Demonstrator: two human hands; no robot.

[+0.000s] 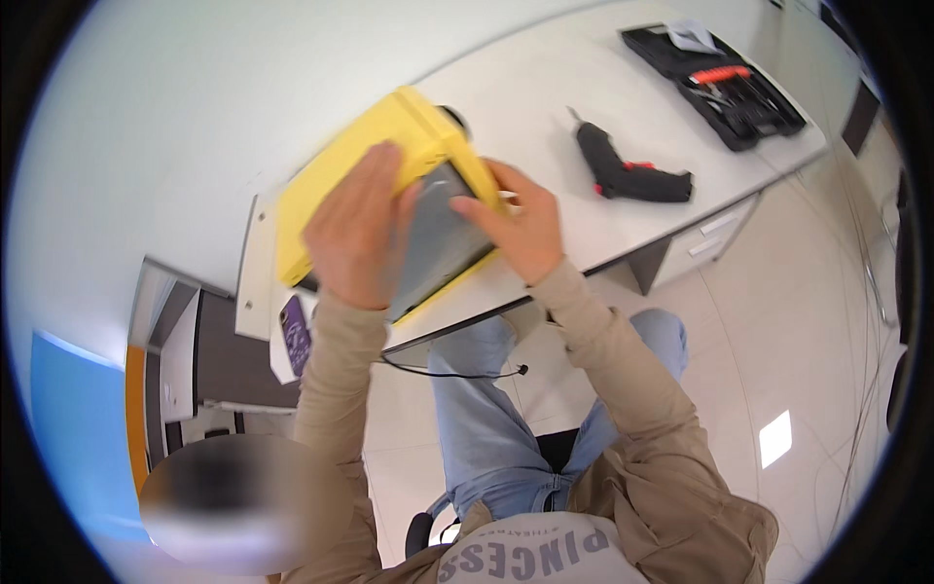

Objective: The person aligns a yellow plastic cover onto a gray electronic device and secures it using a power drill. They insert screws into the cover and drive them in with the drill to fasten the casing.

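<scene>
A yellow box-shaped appliance (341, 185) with a dark grey front panel (435, 238) stands at an angle on the white table. My left hand (358, 224) lies over its top front edge, fingers stretched out and slightly blurred by motion. At the appliance's right side, my right hand (525, 222) pinches the corner: the thumb rests on the front panel and the fingers go round the yellow edge, partly hidden. A black round part (453, 119) pokes out behind the casing. Below the table edge hangs a black cord (448, 374) with a plug on its end.
To the right lies a black cordless screwdriver (628, 170) with red buttons. Farther back is an open black tool case (730, 92) holding tools, one red. A purple patterned phone (295, 331) lies at the table's left end. Drawers (705, 238) sit under the right side.
</scene>
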